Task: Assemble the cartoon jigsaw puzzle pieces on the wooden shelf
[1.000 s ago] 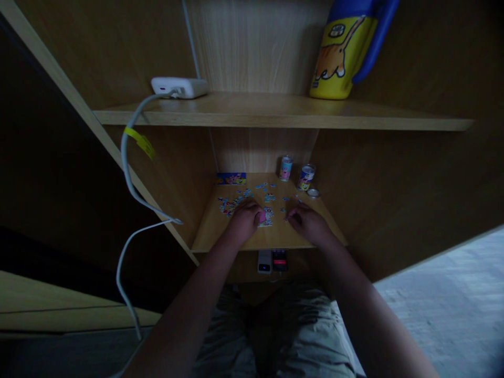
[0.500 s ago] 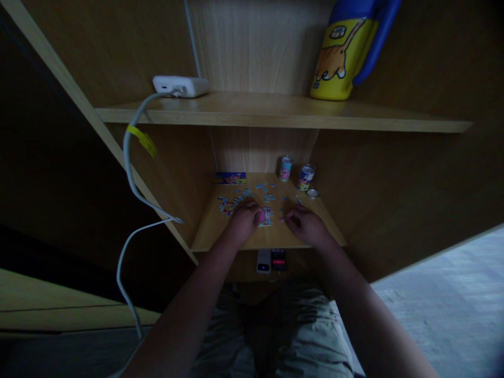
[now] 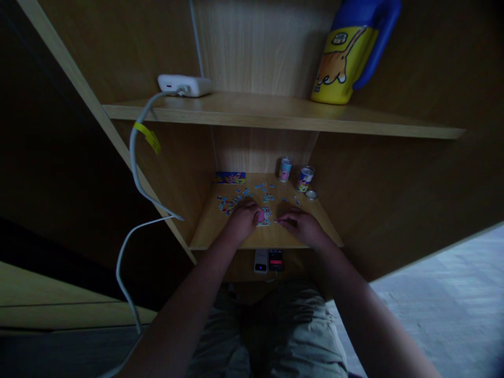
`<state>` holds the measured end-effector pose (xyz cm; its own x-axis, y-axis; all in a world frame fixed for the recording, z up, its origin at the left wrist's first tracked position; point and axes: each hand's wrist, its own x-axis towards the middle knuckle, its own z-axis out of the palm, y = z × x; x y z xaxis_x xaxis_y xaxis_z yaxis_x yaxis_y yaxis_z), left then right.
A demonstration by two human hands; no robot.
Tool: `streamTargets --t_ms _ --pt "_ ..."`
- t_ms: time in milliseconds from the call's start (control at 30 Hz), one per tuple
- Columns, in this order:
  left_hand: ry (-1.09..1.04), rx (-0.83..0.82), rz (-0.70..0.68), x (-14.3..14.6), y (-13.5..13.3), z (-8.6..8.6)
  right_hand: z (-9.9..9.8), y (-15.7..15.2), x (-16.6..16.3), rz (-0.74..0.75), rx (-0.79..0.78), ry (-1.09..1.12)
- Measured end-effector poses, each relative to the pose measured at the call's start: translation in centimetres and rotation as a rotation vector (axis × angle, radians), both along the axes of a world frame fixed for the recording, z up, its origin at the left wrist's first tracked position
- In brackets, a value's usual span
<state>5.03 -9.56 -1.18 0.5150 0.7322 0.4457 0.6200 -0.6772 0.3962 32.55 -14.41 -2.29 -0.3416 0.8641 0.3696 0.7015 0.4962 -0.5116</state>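
Note:
Small jigsaw pieces [image 3: 236,200] lie scattered on a low wooden shelf [image 3: 220,233]. A joined patch of the puzzle [image 3: 266,216] sits between my hands. My left hand [image 3: 244,220] rests curled on the shelf, its fingers pressing the patch's left edge. My right hand [image 3: 301,226] is pinched, fingertips pointing left at the patch's right edge, with a tiny piece that I can barely make out. The light is dim.
Two small printed tins [image 3: 285,169] [image 3: 304,178] and a round lid [image 3: 311,195] stand at the back right, a picture card [image 3: 230,177] at the back left. The upper shelf [image 3: 268,113] carries a white charger [image 3: 184,85] with a cable [image 3: 134,168] and a yellow-blue jug [image 3: 346,52]. Two small devices [image 3: 268,260] sit below the shelf edge.
My right hand has slid left from among the loose pieces until its fingertips reach the joined patch. My left hand has stayed on the patch.

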Motion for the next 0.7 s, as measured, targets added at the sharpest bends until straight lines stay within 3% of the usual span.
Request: streamTargets --t_ms 367,700 --pt "0.011 0.001 -0.001 0.0 -0.2 0.2 0.2 0.0 -2.1 -0.054 0.001 -0.058" --pt "0.004 0.01 -0.011 0.0 -0.1 -0.1 0.4 0.0 -2.1 -0.006 -0.006 -0.033"
